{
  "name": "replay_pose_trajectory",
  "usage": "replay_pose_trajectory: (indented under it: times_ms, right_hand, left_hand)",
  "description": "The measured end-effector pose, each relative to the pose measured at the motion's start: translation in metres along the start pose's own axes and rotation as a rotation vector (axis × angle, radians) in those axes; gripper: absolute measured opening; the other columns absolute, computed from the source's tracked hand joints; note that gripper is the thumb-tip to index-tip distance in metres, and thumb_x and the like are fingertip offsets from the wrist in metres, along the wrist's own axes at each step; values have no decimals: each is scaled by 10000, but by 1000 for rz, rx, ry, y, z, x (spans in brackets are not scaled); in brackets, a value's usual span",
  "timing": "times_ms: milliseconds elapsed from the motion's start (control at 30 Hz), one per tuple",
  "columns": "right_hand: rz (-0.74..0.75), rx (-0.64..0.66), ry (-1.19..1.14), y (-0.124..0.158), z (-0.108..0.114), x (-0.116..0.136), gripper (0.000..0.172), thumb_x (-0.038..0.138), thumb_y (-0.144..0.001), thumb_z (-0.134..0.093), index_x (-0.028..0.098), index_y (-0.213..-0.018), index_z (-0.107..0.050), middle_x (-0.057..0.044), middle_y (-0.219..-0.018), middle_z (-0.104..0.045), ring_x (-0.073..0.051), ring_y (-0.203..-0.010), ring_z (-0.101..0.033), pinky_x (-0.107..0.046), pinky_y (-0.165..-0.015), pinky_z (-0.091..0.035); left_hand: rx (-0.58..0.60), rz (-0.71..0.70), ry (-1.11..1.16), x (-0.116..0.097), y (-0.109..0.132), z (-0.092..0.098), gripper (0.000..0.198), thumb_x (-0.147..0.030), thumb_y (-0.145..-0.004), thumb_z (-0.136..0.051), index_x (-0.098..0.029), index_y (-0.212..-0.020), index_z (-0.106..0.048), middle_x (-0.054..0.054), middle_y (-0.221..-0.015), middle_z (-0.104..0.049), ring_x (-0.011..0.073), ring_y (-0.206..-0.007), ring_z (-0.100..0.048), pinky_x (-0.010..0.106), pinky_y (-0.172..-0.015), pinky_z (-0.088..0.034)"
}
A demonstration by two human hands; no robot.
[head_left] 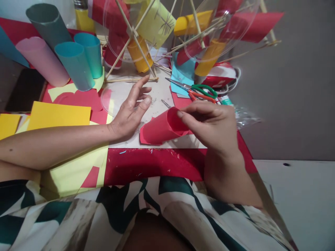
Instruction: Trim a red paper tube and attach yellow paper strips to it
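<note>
A red paper tube (159,128) stands tilted on the white work surface (123,141), a piece of red paper under its lower end. My right hand (211,122) pinches the rim of its open upper end between thumb and fingers. To the left of the tube, my left hand (133,108) is raised on its edge with fingers apart and nothing in them. Scissors with green and orange handles (202,92) lie beyond my right hand. The tip of a second metal tool (166,104) shows behind the tube, the rest of it hidden.
Pink (42,61), teal (75,66) and grey (48,24) paper tubes stand at the back left. A stick frame (133,33) with clear discs and coloured tubes fills the back. Yellow card (60,115) and red scraps (90,177) lie left. A dark phone-like slab (24,90) lies far left.
</note>
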State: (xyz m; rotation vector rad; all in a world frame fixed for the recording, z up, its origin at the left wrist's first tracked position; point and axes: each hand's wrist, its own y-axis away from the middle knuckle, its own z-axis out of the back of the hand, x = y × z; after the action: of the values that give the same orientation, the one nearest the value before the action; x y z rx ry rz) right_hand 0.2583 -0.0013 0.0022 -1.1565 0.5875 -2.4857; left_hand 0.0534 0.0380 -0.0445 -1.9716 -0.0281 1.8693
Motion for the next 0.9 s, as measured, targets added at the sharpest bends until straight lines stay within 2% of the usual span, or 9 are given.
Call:
replay_pose_trajectory:
  times_ms: [67, 233, 367, 467, 533, 600, 700, 800, 900]
  right_hand:
    - [44, -4, 49, 1, 3, 3, 133, 156, -776, -680, 209, -655, -685, 18, -587, -639, -117, -508, -544, -259, -462, -405]
    - [144, 164, 126, 4, 5, 7, 149, 133, -825, -630, 205, -704, -678, 7, -654, -680, -119, -557, -591, -255, -502, -425]
    - [115, 76, 131, 4, 5, 6, 146, 170, -830, -637, 215, -695, -672, 9, -614, -655, -126, -529, -565, -267, -494, -418]
    - [104, 139, 125, 2, 5, 2, 159, 182, -830, -631, 215, -678, -667, 9, -616, -658, -126, -529, -572, -263, -487, -416]
    - [84, 136, 107, 0, 4, 0, 162, 182, -825, -636, 214, -669, -665, 9, -620, -661, -128, -533, -578, -263, -480, -409]
    - [51, 27, 76, -2, 5, -2, 159, 186, -816, -655, 216, -661, -668, 9, -610, -652, -135, -530, -571, -272, -480, -407]
    - [17, -213, 32, -4, 6, -3, 136, 184, -791, -687, 228, -662, -681, 4, -611, -642, -153, -548, -572, -293, -499, -424]
    - [29, -367, 44, -4, 5, -2, 108, 187, -788, -692, 237, -692, -689, -3, -643, -642, -169, -584, -582, -326, -550, -453]
    - [97, -430, 68, -2, 2, -2, 112, 195, -821, -672, 248, -723, -683, -2, -652, -627, -177, -598, -580, -350, -587, -461]
  left_hand:
    - [0, 24, 16, 0, 0, 0, 506, -432, -958, -524, -321, -1446, -451, 54, -1418, -541, 228, -1275, -531, 374, -1102, -414]
    - [5, 69, 49, 1, -1, -1, 526, -452, -952, -543, -299, -1447, -455, 69, -1403, -559, 226, -1235, -562, 346, -1050, -440]
    - [-30, 141, 108, -2, -1, -4, 536, -426, -933, -583, -270, -1435, -478, 82, -1295, -626, 218, -1177, -586, 325, -994, -462]
    - [-35, 187, 136, -5, 0, -5, 527, -415, -916, -605, -267, -1411, -499, 70, -1184, -665, 189, -1094, -609, 291, -965, -477]
    - [-15, 192, 122, -6, 1, -5, 519, -414, -918, -600, -265, -1404, -499, 65, -1155, -667, 175, -1050, -620, 271, -935, -489]
    - [10, 180, 93, -6, 1, -4, 504, -409, -930, -584, -266, -1405, -490, 60, -1137, -664, 167, -1031, -627, 263, -924, -494]
    - [11, 189, 92, -7, 0, -3, 476, -397, -934, -587, -277, -1385, -497, 46, -1127, -669, 152, -1024, -633, 267, -961, -478]
    - [-8, 311, 195, -9, -2, -2, 479, -383, -927, -601, -269, -1380, -490, 40, -1096, -695, 143, -969, -656, 288, -947, -488]
    - [-15, 474, 354, -11, -3, -3, 396, -380, -928, -595, -219, -1288, -562, 59, -1082, -705, 158, -954, -669, 294, -863, -531]
